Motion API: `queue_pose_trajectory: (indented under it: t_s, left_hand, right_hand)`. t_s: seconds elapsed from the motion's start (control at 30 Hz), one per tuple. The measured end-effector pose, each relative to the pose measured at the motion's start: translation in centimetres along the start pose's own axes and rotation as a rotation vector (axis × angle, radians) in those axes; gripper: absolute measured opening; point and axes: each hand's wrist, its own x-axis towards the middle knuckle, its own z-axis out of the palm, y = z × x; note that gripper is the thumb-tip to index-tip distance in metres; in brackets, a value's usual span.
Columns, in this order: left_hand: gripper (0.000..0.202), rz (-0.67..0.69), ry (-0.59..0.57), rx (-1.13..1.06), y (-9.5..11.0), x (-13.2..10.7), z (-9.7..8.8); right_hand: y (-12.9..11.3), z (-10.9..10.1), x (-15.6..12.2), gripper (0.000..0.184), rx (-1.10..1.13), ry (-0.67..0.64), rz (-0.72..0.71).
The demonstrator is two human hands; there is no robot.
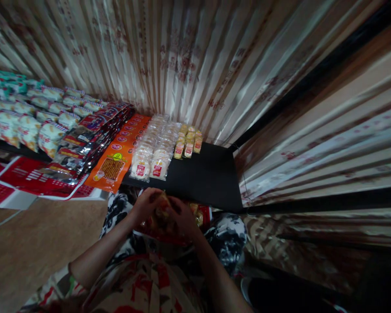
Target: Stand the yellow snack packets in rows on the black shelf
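Note:
My left hand [146, 206] and my right hand [183, 217] meet over my lap, fingers closed around a small yellow snack packet [164, 201]. Dim light and blur hide its details and how each finger sits. Under them lies a red container [209, 214] holding more yellow-wrapped snack packets [199, 217]; my hands cover part of it. Just beyond, on a black tabletop [202, 182], stands a small group of yellow snack packets [189, 141] in short rows. Left of these are two rows of clear-wrapped white round crackers [159, 163].
An orange pretzel-stick bag [117, 156] lies left of the crackers, beside stacked dark snack bags [74, 152] and white puffed-snack bags [29, 126]. Red-and-white boxes [35, 178] sit below the shelf edge. A pleated curtain [182, 56] hangs behind, with a dark bar [280, 104] at right.

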Motion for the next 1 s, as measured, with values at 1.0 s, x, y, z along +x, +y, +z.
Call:
queue_pose_trajectory:
  t_s: [1.0]
  left_hand:
    - [0.040, 0.297, 0.081, 0.152, 7.4, 11.5, 10.1]
  right_hand:
    - [1.9, -9.0, 8.5, 0.033, -0.596, 0.626, -0.065]
